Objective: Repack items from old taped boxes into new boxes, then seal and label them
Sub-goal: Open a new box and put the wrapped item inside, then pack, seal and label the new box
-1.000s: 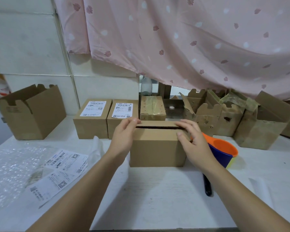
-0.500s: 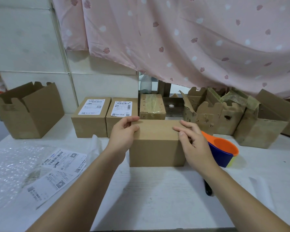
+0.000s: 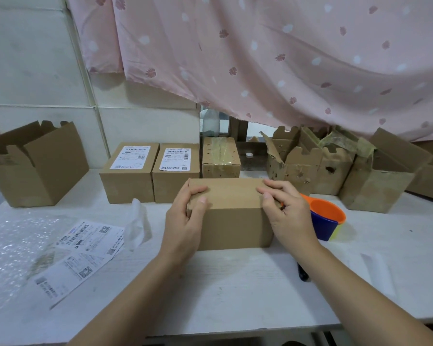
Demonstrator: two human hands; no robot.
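The left grip (image 3: 185,221) is wrapped round the left end of a closed cardboard box (image 3: 235,221): fingers curled over the top edge, thumb on the near upper corner. The right grip (image 3: 288,216) holds the same box at its right end, with the forefinger laid along the top, the thumb pressed beside it and the other fingers curled down at the edge. The box stands on the white bench (image 3: 235,283) between the two grips, lid flat and shut, with no label on the faces that show.

Just beyond the left grip two labelled boxes (image 3: 129,176) stand side by side and touching. Beyond the box, between the grips, is an old taped box (image 3: 220,158). Beyond the right grip a row of torn open boxes (image 3: 335,168) runs off to the right. Just right of the right grip sit stacked plastic cups (image 3: 328,218), orange inside blue. Beneath the right forearm a black handle (image 3: 303,273) pokes out; what it belongs to cannot be told.

Left of the left grip lie sheets of shipping labels (image 3: 85,248), and further left bubble wrap (image 3: 8,245). Far left stands an open empty-looking carton (image 3: 35,168). A pink patterned curtain (image 3: 260,58) hangs above.
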